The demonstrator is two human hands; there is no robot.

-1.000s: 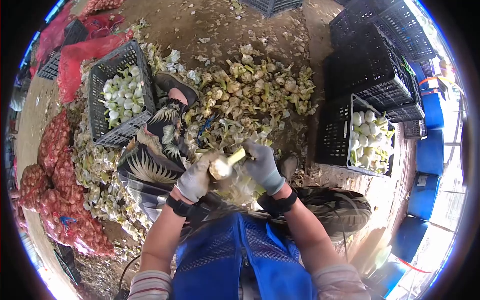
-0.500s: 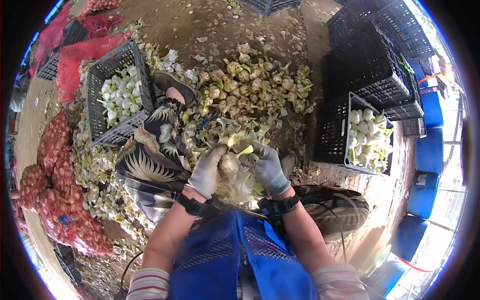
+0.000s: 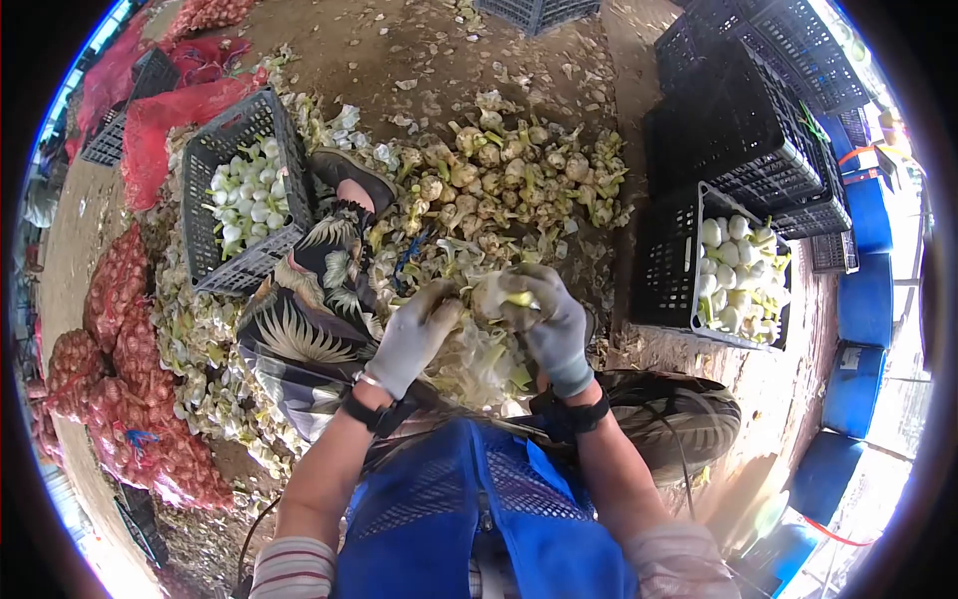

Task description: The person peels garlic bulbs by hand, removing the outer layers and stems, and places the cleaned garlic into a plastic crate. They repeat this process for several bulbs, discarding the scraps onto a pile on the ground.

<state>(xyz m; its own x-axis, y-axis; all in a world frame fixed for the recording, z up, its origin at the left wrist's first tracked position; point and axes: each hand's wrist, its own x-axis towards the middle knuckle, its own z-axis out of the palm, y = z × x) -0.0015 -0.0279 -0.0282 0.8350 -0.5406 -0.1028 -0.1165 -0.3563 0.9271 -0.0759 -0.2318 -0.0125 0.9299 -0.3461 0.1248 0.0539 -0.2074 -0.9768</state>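
Observation:
Gloved in grey-white, my right hand (image 3: 551,327) is closed round a pale garlic bulb (image 3: 489,297), with a short yellow-green stem showing between the fingers. My left hand (image 3: 417,334) is beside it on the left, thumb and fingers pinched together; whether anything is in that pinch is hidden. Loose papery skins (image 3: 474,367) lie below the hands, partly blurred. Just beyond them a heap of untrimmed garlic bulbs (image 3: 509,165) with brownish skins and stems covers the ground.
A black crate (image 3: 205,165) of cleaned white bulbs stands at left by my foot. Another crate (image 3: 667,265) of white bulbs is at right, below stacked black crates (image 3: 714,120). Red mesh sacks (image 3: 140,389) full of bulbs lie at left. Blue barrels (image 3: 856,384) line the right edge.
My hands have moved apart slightly. The bulb, earlier by my left fingers, is now in my right hand, a little higher and to the right. The view has shifted slightly.

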